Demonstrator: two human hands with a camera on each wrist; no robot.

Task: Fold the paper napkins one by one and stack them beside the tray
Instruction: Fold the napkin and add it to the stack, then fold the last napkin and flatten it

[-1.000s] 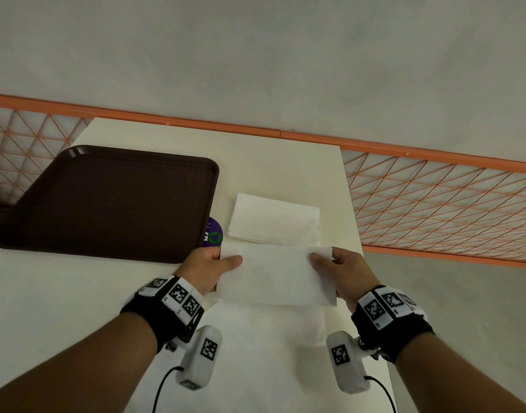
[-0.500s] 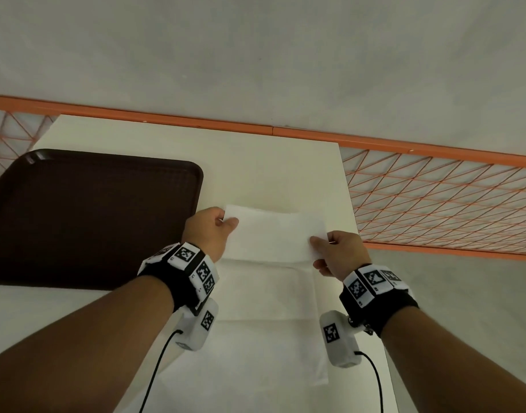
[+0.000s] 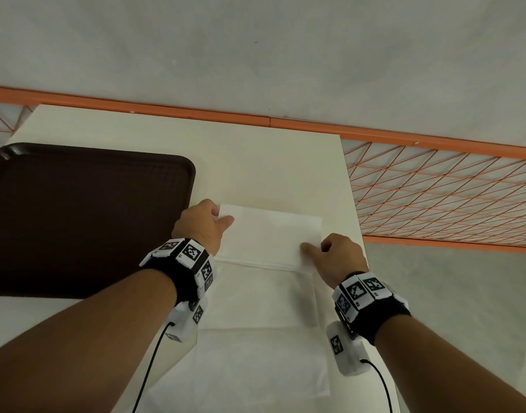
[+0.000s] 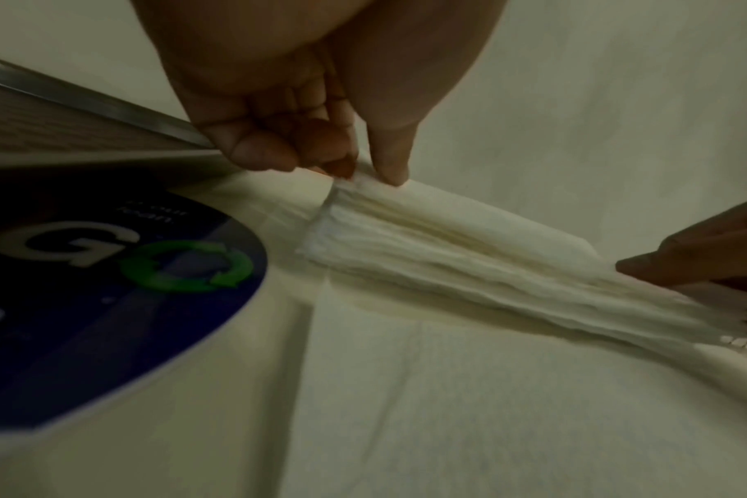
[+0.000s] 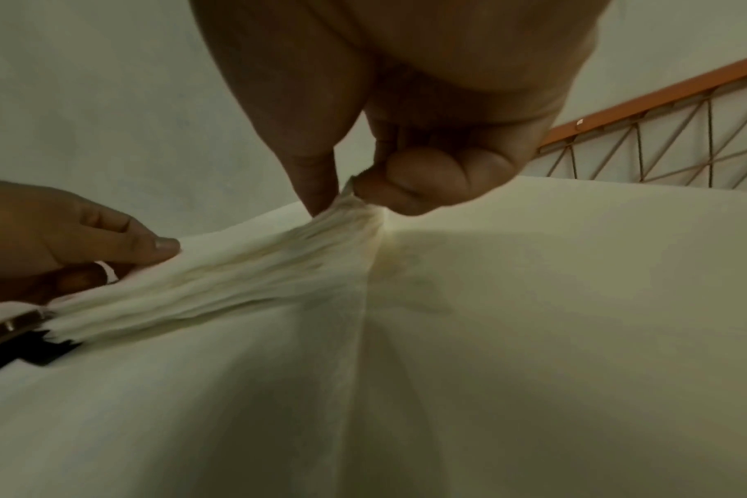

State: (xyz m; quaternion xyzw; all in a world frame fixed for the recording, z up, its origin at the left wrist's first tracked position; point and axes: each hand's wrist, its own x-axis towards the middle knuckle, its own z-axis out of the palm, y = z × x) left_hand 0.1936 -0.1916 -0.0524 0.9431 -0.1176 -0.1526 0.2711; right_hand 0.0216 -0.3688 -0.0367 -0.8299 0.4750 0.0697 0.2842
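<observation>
Left hand [image 3: 202, 224]: thumb and curled fingers [image 4: 252, 151] pinching the left end of a folded paper napkin [image 3: 270, 236], just beside the right edge of the brown tray [image 3: 77, 216]. Right hand [image 3: 337, 256]: thumb and forefinger pinching the napkin's near right corner, remaining fingers [image 5: 431, 188] curled under. Napkin stretched flat between the two hands, lying atop a stack of folded napkins [image 4: 448, 256] whose layered white edges show in both wrist views. Stack sitting on the cream desk [image 3: 255, 162], right of the tray and near the desk's right edge. Nearer the body, unfolded napkins [image 3: 255, 338] spread flat on the desk, reaching from the stack's near edge down toward the bottom of the head view; the stack's near edge resting on them. Round dark blue sticker [image 4: 107, 303] with white lettering and a green arrow ring lying flat on the desk just left of the stack, beside the tray's corner, seen only from the left wrist. Black bands with white square-patterned marker blocks [image 3: 187, 254] strapped on both wrists, white camera housings [image 3: 348, 350] hanging below with black cables trailing off. Beyond the desk, an orange rail with a diamond mesh panel [image 3: 440, 189], then grey floor [image 3: 255, 49].
</observation>
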